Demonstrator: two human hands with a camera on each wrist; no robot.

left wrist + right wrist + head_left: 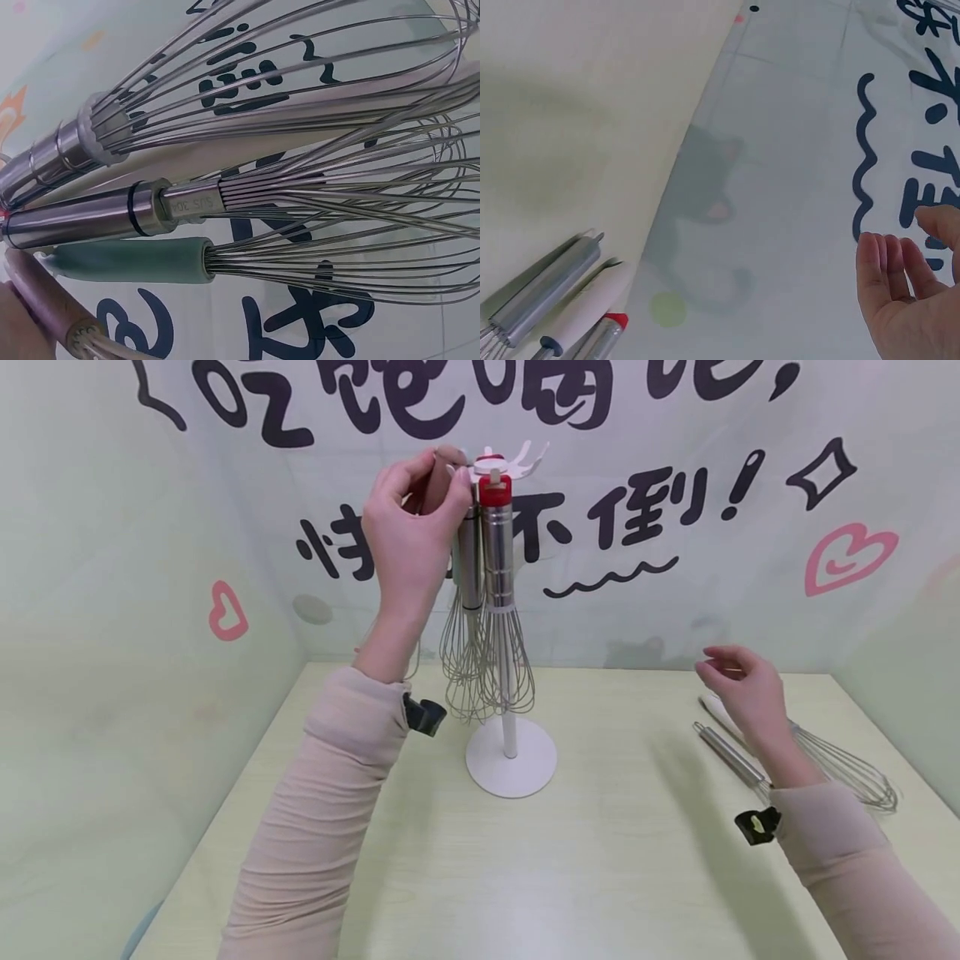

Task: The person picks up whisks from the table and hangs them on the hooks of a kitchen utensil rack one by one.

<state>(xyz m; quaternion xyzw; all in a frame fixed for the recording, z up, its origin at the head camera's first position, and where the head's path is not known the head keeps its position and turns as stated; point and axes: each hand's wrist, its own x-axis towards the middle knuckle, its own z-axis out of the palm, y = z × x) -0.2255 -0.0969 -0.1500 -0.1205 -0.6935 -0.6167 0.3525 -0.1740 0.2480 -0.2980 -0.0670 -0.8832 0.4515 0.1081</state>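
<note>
High at the left of a white rack (pixel 525 464), my left hand (pixel 412 539) grips a whisk by its brown handle (pixel 56 307), whose top is beside the hooks. Most of that whisk is hidden by the hand and forearm in the head view. Close by hang a steel whisk with a red end (pixel 497 552), a steel one with a black ring (pixel 75 217) and a green-handled one (pixel 139 261). Over at the right, my right hand (pixel 750 693) hovers with loosely bent fingers and holds nothing. Below it lie whisks with a steel handle (pixel 551 289) and a white handle (pixel 585 307).
The rack's round white base (pixel 512 777) stands on the pale wooden table (pixel 585 860). Another steel handle with a red end (pixel 604 337) lies beside the white one. A printed cloth wall (pixel 622 618) closes off the back.
</note>
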